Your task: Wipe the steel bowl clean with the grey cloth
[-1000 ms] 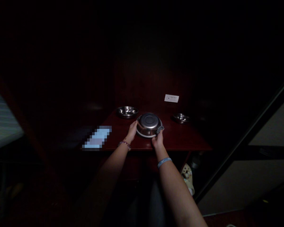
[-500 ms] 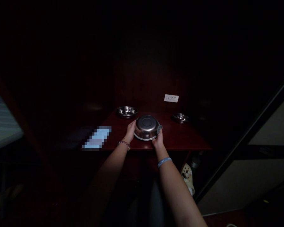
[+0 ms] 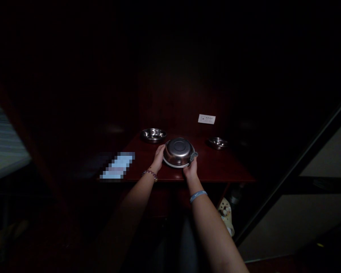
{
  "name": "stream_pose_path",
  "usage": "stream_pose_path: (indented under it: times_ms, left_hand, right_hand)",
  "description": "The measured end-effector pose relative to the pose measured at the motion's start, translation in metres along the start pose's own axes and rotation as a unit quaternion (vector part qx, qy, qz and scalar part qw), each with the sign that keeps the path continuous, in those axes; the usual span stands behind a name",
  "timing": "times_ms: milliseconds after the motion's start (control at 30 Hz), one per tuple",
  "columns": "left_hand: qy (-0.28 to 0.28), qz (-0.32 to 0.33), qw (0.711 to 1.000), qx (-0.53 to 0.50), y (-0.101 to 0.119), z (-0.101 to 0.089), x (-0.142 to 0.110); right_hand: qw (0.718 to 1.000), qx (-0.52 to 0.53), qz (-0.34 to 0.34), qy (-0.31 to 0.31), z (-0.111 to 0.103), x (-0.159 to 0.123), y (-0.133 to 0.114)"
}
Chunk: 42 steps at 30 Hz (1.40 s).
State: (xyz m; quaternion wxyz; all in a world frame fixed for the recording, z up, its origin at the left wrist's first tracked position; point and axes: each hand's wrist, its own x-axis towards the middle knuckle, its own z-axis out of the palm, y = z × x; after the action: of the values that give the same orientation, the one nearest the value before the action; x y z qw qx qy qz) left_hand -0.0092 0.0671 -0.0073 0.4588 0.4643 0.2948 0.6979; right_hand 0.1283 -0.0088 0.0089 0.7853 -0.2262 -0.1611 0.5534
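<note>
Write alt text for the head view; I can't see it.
Two bare hands, left and right, hold an upside-down metal bowl over a dark red desk, a gray cloth at the right hand. Behind it, two more metal bowls sit upright, one left, one right.

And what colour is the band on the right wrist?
The wristband is light blue with small pale marks, clearest in the head view.

No text or number is legible — the blue wristband (image 3: pixel 198 196) bears pale marks, too small to read.
</note>
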Motion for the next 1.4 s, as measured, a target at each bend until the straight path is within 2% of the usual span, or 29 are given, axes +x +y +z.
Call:
stream_pose_path:
  times_ms: [200,433,967,1167,1400]
  left_hand:
    - [-0.037,0.0,0.999,0.016,0.007,0.004,-0.005]
    - [-0.061,-0.002,0.998,-0.006,0.006,0.005,-0.004]
    - [0.001,-0.015,0.999,-0.033,0.018,0.005,-0.009]
    - [0.017,0.0,1.0,-0.019,0.011,0.003,-0.005]
    - [0.048,-0.023,0.998,-0.015,0.004,0.001,-0.002]
  right_hand:
    - [0.999,-0.011,-0.032,-0.003,-0.003,0.003,0.001]
    - [1.0,0.003,-0.013,0.019,-0.002,0.004,-0.001]
    - [0.999,0.007,0.033,-0.005,0.004,-0.005,-0.002]
    - [0.999,0.003,0.033,-0.005,0.005,-0.008,-0.004]
    - [1.0,0.01,0.025,-0.004,0.005,-0.006,-0.003]
